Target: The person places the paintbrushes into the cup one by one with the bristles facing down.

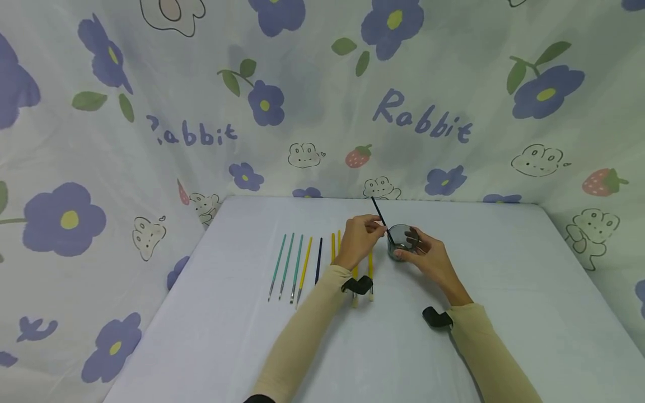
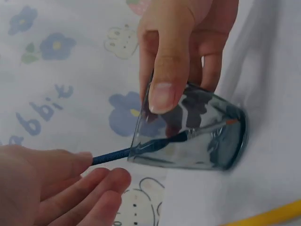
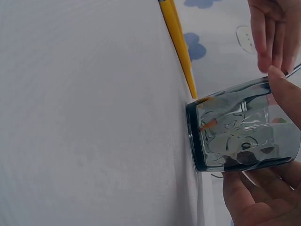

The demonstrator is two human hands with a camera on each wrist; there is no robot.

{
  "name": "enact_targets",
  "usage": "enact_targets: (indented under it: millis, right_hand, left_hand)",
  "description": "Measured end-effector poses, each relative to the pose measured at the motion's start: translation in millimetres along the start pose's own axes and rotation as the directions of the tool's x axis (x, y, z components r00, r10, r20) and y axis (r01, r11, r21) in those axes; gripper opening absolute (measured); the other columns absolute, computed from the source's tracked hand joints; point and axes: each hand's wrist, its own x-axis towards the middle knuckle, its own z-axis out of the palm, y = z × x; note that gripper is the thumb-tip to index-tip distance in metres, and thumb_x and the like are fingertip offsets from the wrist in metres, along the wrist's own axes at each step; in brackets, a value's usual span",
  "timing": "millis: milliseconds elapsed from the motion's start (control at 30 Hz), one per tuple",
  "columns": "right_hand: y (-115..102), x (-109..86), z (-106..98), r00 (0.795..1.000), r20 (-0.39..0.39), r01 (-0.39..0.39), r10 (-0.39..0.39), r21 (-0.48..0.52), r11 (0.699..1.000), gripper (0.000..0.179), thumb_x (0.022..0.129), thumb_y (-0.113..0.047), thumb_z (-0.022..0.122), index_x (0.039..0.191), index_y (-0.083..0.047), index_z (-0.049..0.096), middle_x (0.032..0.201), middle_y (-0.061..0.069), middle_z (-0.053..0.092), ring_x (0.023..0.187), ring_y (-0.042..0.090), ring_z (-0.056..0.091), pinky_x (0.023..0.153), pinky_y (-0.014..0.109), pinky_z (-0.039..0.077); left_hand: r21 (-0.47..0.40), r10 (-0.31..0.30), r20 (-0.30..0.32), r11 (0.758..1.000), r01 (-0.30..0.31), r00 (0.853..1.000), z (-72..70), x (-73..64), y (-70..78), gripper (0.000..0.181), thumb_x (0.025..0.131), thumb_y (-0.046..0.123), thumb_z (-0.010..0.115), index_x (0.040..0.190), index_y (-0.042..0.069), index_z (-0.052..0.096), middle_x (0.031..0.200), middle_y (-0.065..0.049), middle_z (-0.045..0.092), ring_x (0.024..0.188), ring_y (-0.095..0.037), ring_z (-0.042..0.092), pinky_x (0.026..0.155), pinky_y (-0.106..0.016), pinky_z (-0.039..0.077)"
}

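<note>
Left hand (image 1: 359, 239) has a dark blue paintbrush (image 2: 113, 156) pinched, bristles down inside a tinted glass tumbler (image 1: 401, 252). Right hand (image 1: 429, 254) grips that glass, right of the other paintbrushes (image 1: 305, 263) on the white table (image 1: 216, 330).

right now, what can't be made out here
Head view: lower ends of two slim yellow paintbrushes, hidden by the beige left sleeve.
Left wrist view: handle end of the slim dark-blue paintbrush, hidden by the left hand.
Left wrist view: both ends of a yellow handle, cut off by the edges.
</note>
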Motion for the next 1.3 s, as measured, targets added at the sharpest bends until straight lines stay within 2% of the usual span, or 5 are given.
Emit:
enact_targets:
  millis: [133,400,767,1067,1300]
  right_hand:
    - [0.7,0.8,-0.5,1.0,-0.003,0.004,-0.004,-0.006,1.0,0.098,0.086,-0.041,0.085,0.161,-0.006,0.033,0.158,0.021,0.048,0.149,0.039,0.046,0.122,0.047,0.041]
    - [2.7,1.8,-1.5,1.0,-0.007,0.009,-0.009,-0.028,1.0,0.098,0.085,-0.043,0.086,0.161,-0.007,0.035,0.156,0.02,0.051,0.148,0.039,0.047,0.121,0.044,0.042]
    - [4.2,2.3,-2.1,1.0,-0.001,0.0,0.0,-0.025,1.0,0.098,0.084,-0.04,0.086,0.161,-0.007,0.035,0.158,0.02,0.048,0.149,0.038,0.046,0.12,0.042,0.042]
    - [1.4,-0.2,1.4,1.0,-0.006,-0.008,0.008,-0.02,1.0,0.096,0.085,-0.038,0.086,0.16,-0.005,0.035,0.158,0.022,0.048,0.148,0.041,0.045,0.122,0.047,0.04]
    - [1.3,-2.4,-0.5,1.0,-0.005,-0.001,0.001,-0.017,1.0,0.096,0.085,-0.04,0.086,0.16,-0.007,0.036,0.161,0.02,0.045,0.149,0.039,0.045,0.121,0.044,0.041]
  left_hand:
    - [0.052,-0.008,0.011,0.999,0.007,1.0,-7.0,-0.9,-3.8,0.033,0.098,0.015,0.071,0.129,0.002,0.07,0.103,-0.01,0.081,0.087,-0.015,0.079,0.075,-0.023,0.063]
    - [0.074,-0.007,-0.027,0.997,0.009,1.0,-29.7,-3.9,-11.8,0.029,0.098,0.014,0.07,0.125,0.003,0.073,0.101,-0.011,0.081,0.086,-0.021,0.079,0.074,-0.029,0.064]
    - [0.111,-0.008,-0.154,0.994,0.025,0.988,-93.7,-21.0,-34.8,0.024,0.097,0.016,0.071,0.116,0.002,0.075,0.1,-0.015,0.079,0.09,-0.028,0.077,0.081,-0.042,0.065]
    - [0.109,-0.122,-0.258,0.982,0.154,0.958,-152.0,-42.9,-59.3,0.027,0.098,0.02,0.071,0.118,0.002,0.075,0.1,-0.019,0.079,0.088,-0.035,0.078,0.078,-0.046,0.063]
    - [0.129,-0.207,-0.295,0.959,0.253,0.933,-178.8,-55.4,-73.9,0.029,0.099,0.02,0.069,0.12,-0.001,0.073,0.105,-0.023,0.077,0.091,-0.041,0.076,0.072,-0.035,0.062]
